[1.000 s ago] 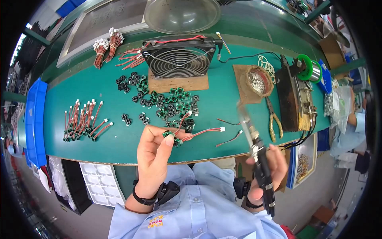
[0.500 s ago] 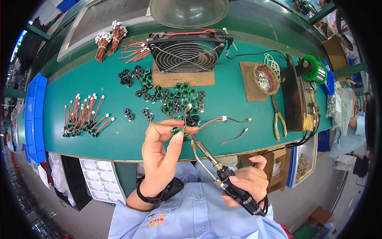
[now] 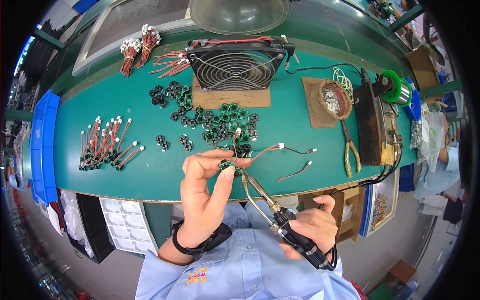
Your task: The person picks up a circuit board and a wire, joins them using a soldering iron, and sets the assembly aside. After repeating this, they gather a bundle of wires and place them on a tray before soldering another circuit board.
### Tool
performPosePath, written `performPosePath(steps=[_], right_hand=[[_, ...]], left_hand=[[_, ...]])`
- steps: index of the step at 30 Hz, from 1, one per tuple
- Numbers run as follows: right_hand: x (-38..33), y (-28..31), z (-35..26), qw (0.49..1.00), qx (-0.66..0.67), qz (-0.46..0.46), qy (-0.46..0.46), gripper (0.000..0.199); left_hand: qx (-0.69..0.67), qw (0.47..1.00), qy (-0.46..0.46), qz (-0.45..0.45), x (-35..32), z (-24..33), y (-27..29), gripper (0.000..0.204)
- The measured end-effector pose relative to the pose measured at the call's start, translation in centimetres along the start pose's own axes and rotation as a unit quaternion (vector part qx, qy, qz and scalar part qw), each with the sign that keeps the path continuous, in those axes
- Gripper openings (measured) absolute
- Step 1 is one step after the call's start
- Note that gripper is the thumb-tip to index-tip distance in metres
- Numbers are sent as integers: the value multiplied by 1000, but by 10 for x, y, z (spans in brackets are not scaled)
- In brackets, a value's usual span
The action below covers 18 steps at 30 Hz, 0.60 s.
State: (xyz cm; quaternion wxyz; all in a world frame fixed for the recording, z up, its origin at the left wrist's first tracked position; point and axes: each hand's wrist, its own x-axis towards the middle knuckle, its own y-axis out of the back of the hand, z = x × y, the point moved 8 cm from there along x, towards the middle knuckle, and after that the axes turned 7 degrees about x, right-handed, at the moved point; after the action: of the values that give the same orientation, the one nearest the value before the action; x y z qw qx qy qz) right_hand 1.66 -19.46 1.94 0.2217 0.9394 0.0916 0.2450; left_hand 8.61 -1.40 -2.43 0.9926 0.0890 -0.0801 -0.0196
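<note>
1. Head view: our left hand (image 3: 205, 197) pinches a small green circuit board with a red-and-black wire lead (image 3: 226, 165) just above the near edge of the green bench mat (image 3: 150, 175).
2. Our right hand (image 3: 312, 225), fingers wrapped tight, holds a black-handled soldering iron (image 3: 272, 207) with its tip at the board.
3. Our fingertips (image 3: 229, 173) sit close; we judge a burn likely if the tip slips.
4. Too long a dwell could bridge pads or scorch the lead.

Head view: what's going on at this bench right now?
A person is soldering. The left hand pinches a small green board with a red wire above the green bench. The right hand holds a soldering iron, its tip at the board. More boards and wired pieces lie on the bench, before a fan.
</note>
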Motion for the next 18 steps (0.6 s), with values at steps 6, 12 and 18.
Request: performPosePath(steps=[6, 12, 18], right_hand=[[-1, 1, 1, 1000, 1, -1, 0, 44], [-2, 1, 1, 1000, 0, 0, 3, 44], [-2, 2, 2, 1000, 4, -3, 1, 45]], left_hand=[[-39, 998, 38, 9, -2, -3, -3, 8], [-38, 998, 46, 23, -3, -3, -1, 9], [-46, 997, 55, 16, -3, -5, -2, 9]])
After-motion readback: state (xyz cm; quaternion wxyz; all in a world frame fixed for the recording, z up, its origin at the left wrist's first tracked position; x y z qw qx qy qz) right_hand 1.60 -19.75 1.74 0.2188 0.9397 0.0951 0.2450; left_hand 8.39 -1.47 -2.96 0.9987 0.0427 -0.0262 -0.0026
